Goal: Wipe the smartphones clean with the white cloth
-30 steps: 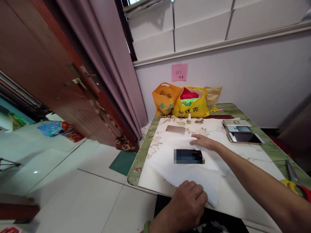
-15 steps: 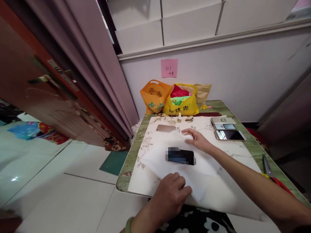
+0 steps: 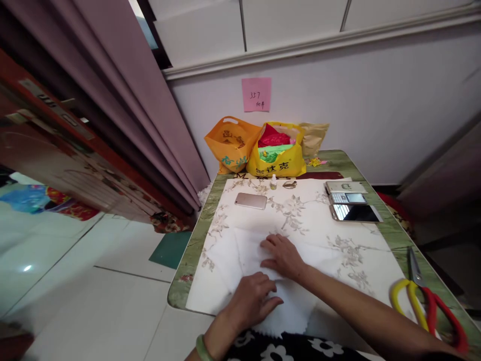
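A thin white cloth (image 3: 289, 306) with a zigzag edge lies near the front of the table, a fold of it turned over the middle. The dark phone seen before is hidden, apparently under this fold. My right hand (image 3: 281, 256) rests on the cloth, fingers bent and thumb apart. Just nearer to me, my left hand (image 3: 253, 297) lies on the cloth too, its fingers loosely curved and the thumb spread away. Beyond them lies a pinkish-gold phone (image 3: 251, 201), face down.
Two phones and a keypad phone lie at right, among them a black-screened phone (image 3: 356, 213). Scissors (image 3: 421, 291) with yellow and red handles lie at the right edge. An orange bag (image 3: 233, 145), a yellow bag (image 3: 278, 164) and a small bottle (image 3: 273, 182) stand at the back.
The near part of the cloth has been folded over, and the dark phone is out of sight. My right hand has come back from the far side onto the cloth, beside my left.
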`<state>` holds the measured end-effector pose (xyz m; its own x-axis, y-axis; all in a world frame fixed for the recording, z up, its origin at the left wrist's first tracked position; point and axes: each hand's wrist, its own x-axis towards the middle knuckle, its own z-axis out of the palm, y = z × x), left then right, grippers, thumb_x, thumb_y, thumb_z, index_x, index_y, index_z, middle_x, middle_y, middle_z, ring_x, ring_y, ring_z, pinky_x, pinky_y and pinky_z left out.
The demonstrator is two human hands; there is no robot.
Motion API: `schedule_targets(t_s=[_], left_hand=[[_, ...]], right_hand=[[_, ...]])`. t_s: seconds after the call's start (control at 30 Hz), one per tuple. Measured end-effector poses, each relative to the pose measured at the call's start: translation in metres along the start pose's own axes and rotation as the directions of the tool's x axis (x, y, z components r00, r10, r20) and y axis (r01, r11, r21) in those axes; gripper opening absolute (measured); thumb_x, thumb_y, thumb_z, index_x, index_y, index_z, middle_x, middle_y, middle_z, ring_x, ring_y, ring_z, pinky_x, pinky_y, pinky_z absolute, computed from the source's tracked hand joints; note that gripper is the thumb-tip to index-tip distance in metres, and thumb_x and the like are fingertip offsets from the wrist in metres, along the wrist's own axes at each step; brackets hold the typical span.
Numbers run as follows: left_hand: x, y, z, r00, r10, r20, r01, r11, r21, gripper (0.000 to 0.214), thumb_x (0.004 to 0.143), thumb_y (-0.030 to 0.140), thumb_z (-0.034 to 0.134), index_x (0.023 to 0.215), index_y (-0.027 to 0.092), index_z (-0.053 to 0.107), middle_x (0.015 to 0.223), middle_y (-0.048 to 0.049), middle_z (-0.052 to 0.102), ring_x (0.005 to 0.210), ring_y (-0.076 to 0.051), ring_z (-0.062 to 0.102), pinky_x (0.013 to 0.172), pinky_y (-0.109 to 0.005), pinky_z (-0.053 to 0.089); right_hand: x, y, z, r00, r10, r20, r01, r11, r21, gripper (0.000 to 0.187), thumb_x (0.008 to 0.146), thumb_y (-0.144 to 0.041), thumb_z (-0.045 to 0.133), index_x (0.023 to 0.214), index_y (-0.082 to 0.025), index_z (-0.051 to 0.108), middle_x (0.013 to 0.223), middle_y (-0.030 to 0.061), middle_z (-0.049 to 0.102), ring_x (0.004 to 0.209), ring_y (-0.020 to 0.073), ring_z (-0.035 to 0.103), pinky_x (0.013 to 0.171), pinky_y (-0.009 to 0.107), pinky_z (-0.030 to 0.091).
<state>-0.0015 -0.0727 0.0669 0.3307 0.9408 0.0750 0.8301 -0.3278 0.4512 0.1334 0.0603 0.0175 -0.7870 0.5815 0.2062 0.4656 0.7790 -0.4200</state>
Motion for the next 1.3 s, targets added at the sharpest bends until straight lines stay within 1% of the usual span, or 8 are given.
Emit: schedule_targets(t_s=[0.13,0.33,0.6,0.8,0.97,1.07,1.2,1.3], left_hand=[[-0.004,-0.003,0.018,0.988,0.037,0.151,-0.055,0.992,0.111,0.022,0.083,0.037,0.063,0.071,0.020,0.057,0.072,0.0011,0.063,0.068,-0.015,0.059,0.056,-0.028,0.036],[-0.015,-0.005,0.030,0.975,0.023,0.220,-0.044,0.995,0.094,0.034,0.087,0.054,0.052,0.079,0.021,0.056,0.073,0.0013,0.064,0.068,-0.016,0.059,0.055,-0.030,0.032],[-0.021,-0.002,0.025,0.975,-0.021,0.219,0.015,0.999,0.028,0.041,0.083,0.061,0.053,0.089,0.021,0.058,0.080,-0.0010,0.064,0.074,-0.018,0.059,0.062,-0.029,0.038],[-0.030,-0.001,0.028,0.985,-0.096,0.147,0.117,0.984,-0.137,0.020,0.083,0.036,0.063,0.097,0.022,0.060,0.085,-0.0016,0.064,0.078,-0.018,0.059,0.069,-0.028,0.045],[-0.008,-0.035,0.027,0.919,-0.346,-0.190,0.313,0.932,-0.185,0.015,0.089,0.022,0.049,0.100,0.020,0.059,0.097,-0.0075,0.062,0.095,-0.021,0.059,0.086,-0.034,0.048],[0.015,-0.066,0.022,0.880,-0.346,-0.326,0.339,0.937,-0.080,0.037,0.084,0.027,0.057,0.120,0.017,0.053,0.123,-0.0143,0.055,0.119,-0.028,0.049,0.102,-0.044,0.040],[0.039,-0.092,0.014,0.955,-0.240,-0.173,0.243,0.970,-0.004,0.071,0.073,0.040,0.071,0.134,0.018,0.044,0.140,-0.0163,0.045,0.131,-0.032,0.039,0.107,-0.049,0.031],[0.053,-0.097,0.006,0.983,-0.177,-0.044,0.177,0.984,-0.001,0.076,0.069,0.041,0.074,0.135,0.020,0.044,0.137,-0.0140,0.048,0.129,-0.031,0.040,0.106,-0.049,0.029]], right_hand=[[0.015,0.008,-0.001,0.992,0.025,0.125,-0.020,0.999,-0.039,0.038,0.085,-0.058,0.056,0.105,-0.027,0.059,0.100,0.0041,0.060,0.091,0.0208,0.056,0.072,0.030,0.044],[0.035,0.013,0.007,0.967,0.147,0.206,-0.108,0.975,-0.193,0.027,0.098,-0.043,0.039,0.107,-0.022,0.054,0.103,0.0068,0.062,0.093,0.0198,0.058,0.066,0.026,0.041],[0.064,0.049,0.000,0.957,0.276,0.089,-0.250,0.941,-0.230,0.036,0.099,-0.045,0.035,0.108,-0.018,0.058,0.104,0.0104,0.063,0.094,0.0223,0.060,0.069,0.029,0.042],[0.058,0.055,-0.015,0.956,0.289,-0.039,-0.292,0.942,-0.166,0.036,0.099,-0.047,0.036,0.109,-0.026,0.064,0.107,0.0044,0.063,0.101,0.0162,0.058,0.073,0.024,0.042],[0.033,0.036,-0.011,0.963,0.219,-0.158,-0.214,0.976,0.047,0.037,0.097,-0.048,0.040,0.095,-0.027,0.070,0.092,0.0032,0.065,0.090,0.0150,0.060,0.073,0.024,0.044],[0.032,0.037,-0.015,0.931,0.294,-0.214,-0.264,0.952,0.158,0.035,0.098,-0.043,0.039,0.095,-0.026,0.069,0.090,0.0030,0.066,0.086,0.0163,0.061,0.075,0.026,0.046],[0.030,0.041,-0.028,0.861,0.363,-0.356,-0.323,0.931,0.169,0.033,0.096,-0.043,0.043,0.114,-0.022,0.061,0.099,0.0061,0.065,0.089,0.0185,0.060,0.081,0.031,0.046],[0.022,0.038,-0.030,0.949,0.205,-0.239,-0.190,0.978,0.084,0.032,0.088,-0.049,0.056,0.109,-0.025,0.063,0.103,0.0044,0.065,0.094,0.0190,0.060,0.083,0.030,0.045]])
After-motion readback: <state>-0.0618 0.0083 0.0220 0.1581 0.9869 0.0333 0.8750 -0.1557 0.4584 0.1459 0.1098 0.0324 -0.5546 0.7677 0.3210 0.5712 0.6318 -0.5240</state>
